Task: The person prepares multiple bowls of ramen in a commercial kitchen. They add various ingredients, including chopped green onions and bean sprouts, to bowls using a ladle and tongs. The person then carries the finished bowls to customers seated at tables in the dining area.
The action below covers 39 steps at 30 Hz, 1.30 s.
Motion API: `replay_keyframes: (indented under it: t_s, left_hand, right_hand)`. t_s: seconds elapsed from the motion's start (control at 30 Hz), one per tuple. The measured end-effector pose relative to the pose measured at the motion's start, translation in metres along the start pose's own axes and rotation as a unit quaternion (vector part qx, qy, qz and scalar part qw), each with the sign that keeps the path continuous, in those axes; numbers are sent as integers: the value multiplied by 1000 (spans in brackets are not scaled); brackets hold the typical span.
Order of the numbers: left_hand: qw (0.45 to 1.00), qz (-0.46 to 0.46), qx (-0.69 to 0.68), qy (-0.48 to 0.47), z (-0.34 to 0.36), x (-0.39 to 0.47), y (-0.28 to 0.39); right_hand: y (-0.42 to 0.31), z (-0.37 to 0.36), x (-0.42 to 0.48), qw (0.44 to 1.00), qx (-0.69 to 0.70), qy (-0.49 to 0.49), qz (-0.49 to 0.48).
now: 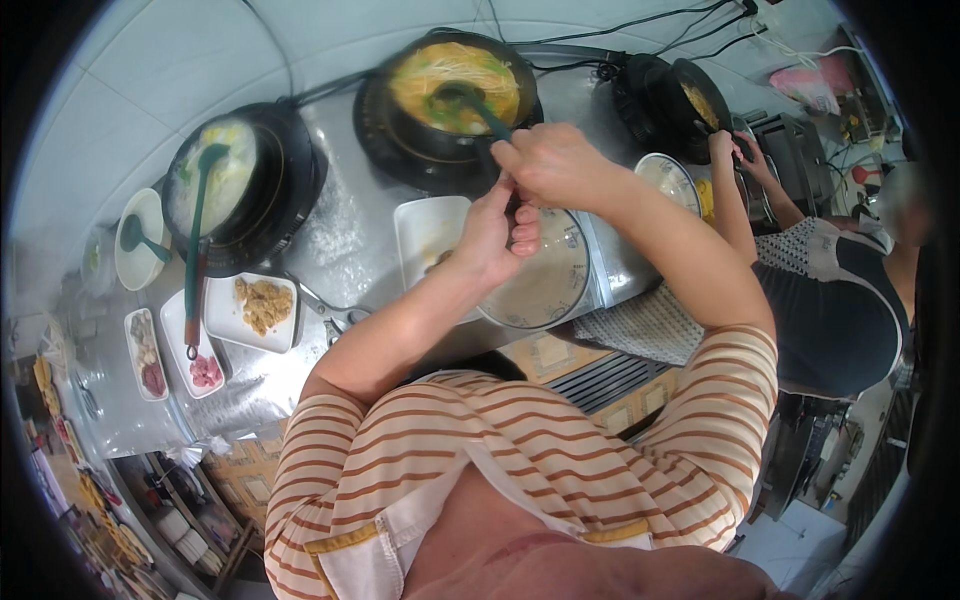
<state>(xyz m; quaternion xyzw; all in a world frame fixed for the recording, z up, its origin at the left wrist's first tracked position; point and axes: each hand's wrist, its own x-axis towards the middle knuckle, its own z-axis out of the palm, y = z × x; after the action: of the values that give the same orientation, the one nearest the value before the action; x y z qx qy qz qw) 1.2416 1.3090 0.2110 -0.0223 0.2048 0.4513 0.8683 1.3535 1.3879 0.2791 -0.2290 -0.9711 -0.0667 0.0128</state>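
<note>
My right hand (pixel 555 165) grips the handle of a green ladle (pixel 484 112), whose head dips into a black pan (pixel 401 124). Orange broth (pixel 420 67) with pale strands, perhaps bean sprouts, and green pieces fills that pan, which sits on a black round cooker (pixel 375 165). Just below, my left hand (pixel 499 232) is closed around the pan's dark handle, mostly hidden by both hands. Under my wrists are a large patterned bowl (pixel 544 277) and a white rectangular dish (pixel 420 225), partly covered by my left forearm.
To the left, a second pan (pixel 251 180) of whitish soup holds another green ladle (pixel 202 180). Near it are a white bowl (pixel 139 262), scissors (pixel 322 300), a dish of brown food (pixel 262 304) and narrow meat dishes (pixel 199 367). A co-worker's hands (pixel 724 146) hold a tilted pan (pixel 701 105) at right.
</note>
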Motion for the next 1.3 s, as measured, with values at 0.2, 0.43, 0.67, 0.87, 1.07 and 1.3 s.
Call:
replay_keyframes:
  t_s: [0.2, 0.43, 0.67, 0.87, 1.07, 1.3]
  left_hand:
    - [1000, -5, 0, -12, -3, -3, 4]
    - [1000, -11, -10, 1, -5, -5, 6]
    - [1000, -21, -6, 5, -8, -6, 8]
    - [1000, -28, -1, 1, -7, -6, 12]
    - [999, -37, -4, -3, -9, -7, 14]
    - [999, -37, 7, -2, -10, -11, 15]
  right_hand:
    - [15, 4, 1, 997, 43, 63, -18]
    - [20, -29, -1, 993, -20, 113, -24]
    - [32, 39, 8, 966, 57, 226, 108]
    - [38, 13, -11, 694, 476, 339, 421]
    - [-2, -30, -22, 768, 435, 304, 358]
    - [-24, -27, -23, 934, 234, 241, 124]
